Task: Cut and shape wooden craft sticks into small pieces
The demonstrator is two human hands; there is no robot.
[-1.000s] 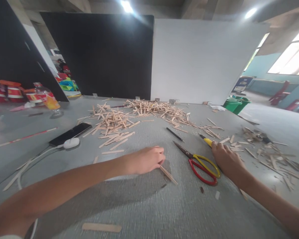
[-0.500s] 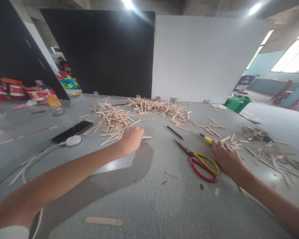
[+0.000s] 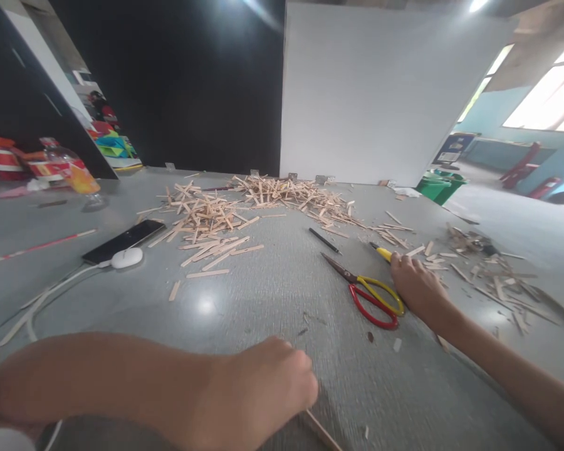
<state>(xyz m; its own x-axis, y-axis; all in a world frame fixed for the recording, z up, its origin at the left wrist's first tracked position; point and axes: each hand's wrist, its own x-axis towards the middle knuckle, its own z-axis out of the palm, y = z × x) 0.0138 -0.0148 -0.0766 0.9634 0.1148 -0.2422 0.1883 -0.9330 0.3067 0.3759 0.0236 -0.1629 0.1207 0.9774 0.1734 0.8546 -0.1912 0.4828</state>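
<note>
Left hand (image 3: 263,388) fingers (image 3: 304,383) closed on a stick (image 3: 323,432) at the desk's (image 3: 272,294) near edge; right hand (image 3: 416,285) covers a yellow tool (image 3: 383,252), grip unclear

L grip (image 3: 263,391) fisted, close in, forearm across; R grip (image 3: 416,285) palm-down, arm outstretched.

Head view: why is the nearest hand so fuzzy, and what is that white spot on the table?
In the head view, the left hand and the thin wooden stick at its fingers are smeared by blur, while the red-and-yellow scissors are sharp; in the same view, the white spot is glare on the grey table, the windows are washed out, and the wide lens bows straight edges.
</note>
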